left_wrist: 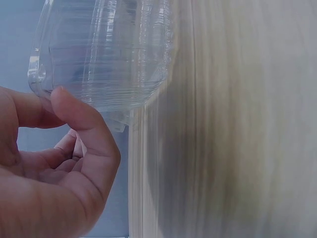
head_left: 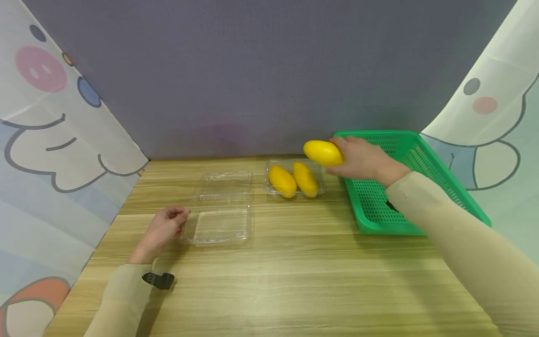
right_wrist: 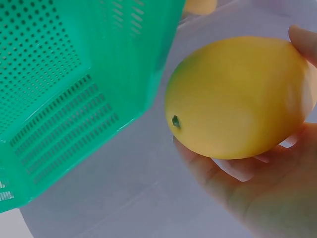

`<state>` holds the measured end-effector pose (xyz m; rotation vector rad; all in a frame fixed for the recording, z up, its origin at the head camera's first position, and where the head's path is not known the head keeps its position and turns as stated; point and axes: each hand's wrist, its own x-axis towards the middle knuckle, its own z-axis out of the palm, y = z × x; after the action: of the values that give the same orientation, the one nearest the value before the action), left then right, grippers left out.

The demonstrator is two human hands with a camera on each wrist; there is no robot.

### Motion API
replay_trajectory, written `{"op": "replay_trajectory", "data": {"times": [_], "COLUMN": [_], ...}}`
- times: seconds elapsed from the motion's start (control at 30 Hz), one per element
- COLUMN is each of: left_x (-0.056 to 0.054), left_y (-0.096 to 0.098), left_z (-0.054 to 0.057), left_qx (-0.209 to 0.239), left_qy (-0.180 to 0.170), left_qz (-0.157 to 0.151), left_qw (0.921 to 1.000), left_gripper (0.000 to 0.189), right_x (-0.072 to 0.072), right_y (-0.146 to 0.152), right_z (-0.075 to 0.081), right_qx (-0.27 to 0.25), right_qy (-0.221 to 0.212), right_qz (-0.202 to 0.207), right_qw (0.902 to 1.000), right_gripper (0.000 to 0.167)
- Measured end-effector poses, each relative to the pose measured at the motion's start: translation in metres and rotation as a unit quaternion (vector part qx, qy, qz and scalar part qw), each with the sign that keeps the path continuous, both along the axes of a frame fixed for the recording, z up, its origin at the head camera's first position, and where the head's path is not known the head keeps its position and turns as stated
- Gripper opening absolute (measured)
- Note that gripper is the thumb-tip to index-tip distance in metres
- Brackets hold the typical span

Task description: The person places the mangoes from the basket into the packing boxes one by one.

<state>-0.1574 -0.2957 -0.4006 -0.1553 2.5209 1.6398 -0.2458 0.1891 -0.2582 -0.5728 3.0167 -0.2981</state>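
Observation:
My right hand [head_left: 364, 159] holds a yellow mango [head_left: 323, 153] in the air, beside the far left corner of the green basket. In the right wrist view, fingers and thumb curl round the mango [right_wrist: 233, 96], whose small dark green stem spot faces the basket. On the left, my left hand [head_left: 163, 228] pinches the near left edge of a clear plastic clamshell box [head_left: 222, 225] that lies opened out on the table. The left wrist view shows thumb and forefinger at the rim of this box [left_wrist: 106, 59]. Two more mangoes [head_left: 282, 181] lie in another clear box [head_left: 287, 163] at the back.
The green perforated basket [head_left: 359, 213] stands at the right, partly hidden by my right arm; a small dark thing [head_left: 391, 206] shows inside it. A grey wall [head_left: 252, 84] rises behind the wooden table [head_left: 290, 271]. Cartoon-printed sheets [head_left: 38, 154] flank both sides.

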Motion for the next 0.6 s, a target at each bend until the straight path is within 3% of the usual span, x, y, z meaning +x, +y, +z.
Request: {"op": "replay_trajectory", "data": {"times": [0.6], "left_x": [0.003], "left_y": [0.006], "left_z": [0.000], "left_qx": [0.008], "left_qy": [0.001], "left_qz": [0.002], "left_qw": [1.0000], "left_gripper": [0.039], "right_x": [0.011], "right_y": [-0.039], "right_z": [-0.008], "right_qx": [0.015], "right_qy": [0.019], "right_qz": [0.060], "right_qw": [0.9979], "right_gripper": [0.075]}}
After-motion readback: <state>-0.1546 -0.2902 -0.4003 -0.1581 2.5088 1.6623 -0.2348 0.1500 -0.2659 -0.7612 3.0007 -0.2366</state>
